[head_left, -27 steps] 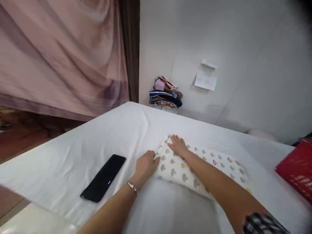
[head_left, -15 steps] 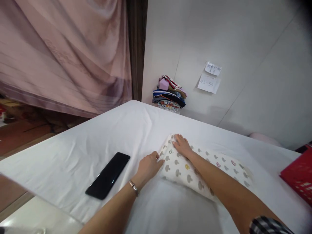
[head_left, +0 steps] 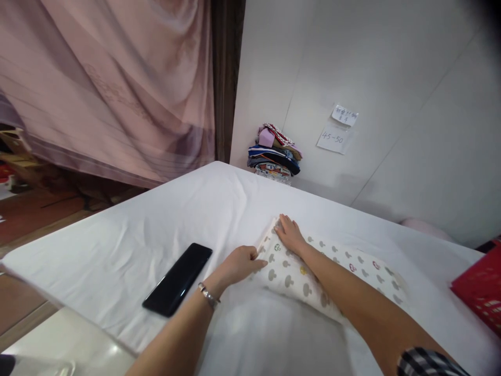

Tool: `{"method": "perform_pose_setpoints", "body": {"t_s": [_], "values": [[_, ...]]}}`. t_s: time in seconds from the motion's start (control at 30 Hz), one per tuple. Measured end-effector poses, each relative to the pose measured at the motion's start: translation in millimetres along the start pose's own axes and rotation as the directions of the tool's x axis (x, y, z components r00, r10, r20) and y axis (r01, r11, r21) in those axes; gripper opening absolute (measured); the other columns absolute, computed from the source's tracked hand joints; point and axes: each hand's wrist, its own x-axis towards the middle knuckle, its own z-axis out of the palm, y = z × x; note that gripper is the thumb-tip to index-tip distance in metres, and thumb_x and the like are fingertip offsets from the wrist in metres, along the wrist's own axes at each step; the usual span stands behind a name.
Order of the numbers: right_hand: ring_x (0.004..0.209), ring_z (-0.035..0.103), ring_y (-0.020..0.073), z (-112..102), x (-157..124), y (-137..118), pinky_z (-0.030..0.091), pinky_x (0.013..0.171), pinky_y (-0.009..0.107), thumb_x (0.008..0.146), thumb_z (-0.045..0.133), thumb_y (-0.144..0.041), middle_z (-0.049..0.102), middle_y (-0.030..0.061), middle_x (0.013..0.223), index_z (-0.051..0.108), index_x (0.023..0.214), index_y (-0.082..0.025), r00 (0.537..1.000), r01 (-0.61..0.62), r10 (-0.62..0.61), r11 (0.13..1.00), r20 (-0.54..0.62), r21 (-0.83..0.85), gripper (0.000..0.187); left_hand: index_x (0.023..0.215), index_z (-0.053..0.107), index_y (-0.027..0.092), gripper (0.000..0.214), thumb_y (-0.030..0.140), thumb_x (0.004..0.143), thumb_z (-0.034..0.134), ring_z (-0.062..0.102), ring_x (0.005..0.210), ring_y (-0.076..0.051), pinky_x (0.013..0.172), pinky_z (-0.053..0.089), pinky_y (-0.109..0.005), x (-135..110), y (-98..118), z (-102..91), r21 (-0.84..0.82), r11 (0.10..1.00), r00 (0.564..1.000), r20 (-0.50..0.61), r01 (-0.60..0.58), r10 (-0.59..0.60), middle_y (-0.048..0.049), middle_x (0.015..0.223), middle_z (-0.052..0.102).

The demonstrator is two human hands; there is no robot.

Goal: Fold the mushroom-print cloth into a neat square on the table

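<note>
A black phone [head_left: 178,280] lies toward the desk's [head_left: 191,209] left edge; the left hand [head_left: 237,265], grip closed, pinches the left end of a patterned cloth [head_left: 291,279] short of the far edge; the right hand [head_left: 290,235] rests open on it.

A cloth [head_left: 291,277] lies on a covered table [head_left: 136,256], under the right hand [head_left: 290,235], its left edge at the left hand [head_left: 240,263]. Left of that hand lies a phone [head_left: 178,279]. Beyond both hands, past the table, a clothes stack [head_left: 274,154] stands before the wall [head_left: 391,104]. Well right of the right hand is a container [head_left: 479,284].
</note>
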Motion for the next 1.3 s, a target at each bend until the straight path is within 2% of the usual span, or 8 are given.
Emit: {"method": "perform_pose_setpoints", "body": {"t_s": [0.3,0.63,0.77,0.9,1.0,1.1,1.2,1.3], "values": [[0.135,0.017,0.0190,4.7,5.3,-3.2,0.008,0.108,0.039,0.090,0.031,-0.040,0.030,0.0083,0.144,0.022,0.140,-0.016,0.997,0.044,-0.043,0.999,0.070,-0.012,0.056,0.064,0.050,0.019,0.038,0.056,0.069,0.049,0.048,0.057,-0.014,0.049,0.031,-0.025,-2.2,-4.7,-2.9,0.092,0.993,0.994,0.076,0.075,-0.082,-0.0004,0.066,0.055],[0.137,0.009,0.0177,-0.4,9.8,-5.0,0.005,0.108,0.038,0.091,0.026,-0.042,0.017,0.0059,0.149,0.016,0.143,-0.017,0.988,0.036,-0.025,0.997,0.152,-0.070,0.059,0.072,0.057,0.019,0.026,0.042,0.076,0.045,0.057,0.070,-0.019,0.055,0.035,-0.027,7.0,-2.4,12.3,0.195,0.969,0.987,-0.064,0.154,-0.145,-0.0049,0.079,0.064],[0.138,0.004,0.0188,-12.9,-11.8,-4.5,0.005,0.109,0.039,0.090,0.027,-0.043,0.009,0.0075,0.151,0.014,0.143,-0.014,0.996,-0.011,0.016,0.998,0.091,-0.058,0.062,0.073,0.058,0.019,0.026,0.040,0.077,0.044,0.058,0.071,-0.020,0.056,0.036,-0.027,6.9,-5.1,15.0,0.211,0.968,0.989,-0.086,0.136,-0.121,-0.0058,0.080,0.065],[0.138,0.005,0.0201,-19.2,-42.1,5.9,0.005,0.109,0.041,0.090,0.028,-0.044,0.012,0.0090,0.150,0.016,0.143,-0.013,0.999,-0.038,0.041,0.996,0.035,-0.086,0.062,0.074,0.059,0.019,0.025,0.037,0.077,0.043,0.059,0.075,-0.021,0.057,0.036,-0.027,7.6,-4.1,15.4,0.257,0.957,0.989,-0.089,0.134,-0.115,-0.0073,0.084,0.065],[0.137,0.007,0.0208,-14.1,-50.9,14.7,0.005,0.109,0.043,0.090,0.027,-0.047,0.016,0.0069,0.149,0.023,0.142,-0.018,0.993,-0.057,0.069,0.992,0.099,-0.112,0.060,0.076,0.060,0.019,0.024,0.034,0.077,0.042,0.059,0.075,-0.021,0.058,0.036,-0.027,8.5,-2.1,15.1,0.284,0.949,0.989,-0.081,0.139,-0.121,-0.0078,0.085,0.065],[0.138,0.006,0.0211,-14.9,-47.4,18.4,0.005,0.109,0.044,0.090,0.026,-0.051,0.014,0.0052,0.150,0.026,0.141,-0.021,0.985,-0.062,0.076,0.994,0.157,-0.094,0.059,0.076,0.059,0.019,0.027,0.037,0.078,0.040,0.059,0.075,-0.021,0.058,0.036,-0.028,10.1,-2.6,15.0,0.306,0.943,0.991,-0.076,0.132,-0.114,-0.0083,0.085,0.065],[0.137,0.007,0.0203,-33.7,-52.7,18.5,0.008,0.109,0.043,0.090,0.023,-0.054,0.015,0.0049,0.150,0.025,0.141,-0.023,0.969,-0.063,0.057,0.998,0.242,0.018,0.060,0.075,0.058,0.019,0.029,0.040,0.079,0.039,0.058,0.075,-0.021,0.060,0.036,-0.028,13.2,-6.0,15.3,0.324,0.938,0.992,-0.077,0.121,-0.101,-0.0082,0.083,0.065],[0.138,0.003,0.0187,-57.9,-86.2,18.1,0.005,0.110,0.040,0.089,0.019,-0.058,0.009,0.0021,0.150,0.019,0.143,-0.024,0.972,-0.025,-0.005,0.992,0.235,0.124,0.064,0.074,0.057,0.019,0.030,0.043,0.078,0.039,0.058,0.076,-0.021,0.061,0.036,-0.028,16.4,-9.9,15.3,0.331,0.938,0.994,-0.072,0.103,-0.083,-0.0076,0.083,0.065]]}}
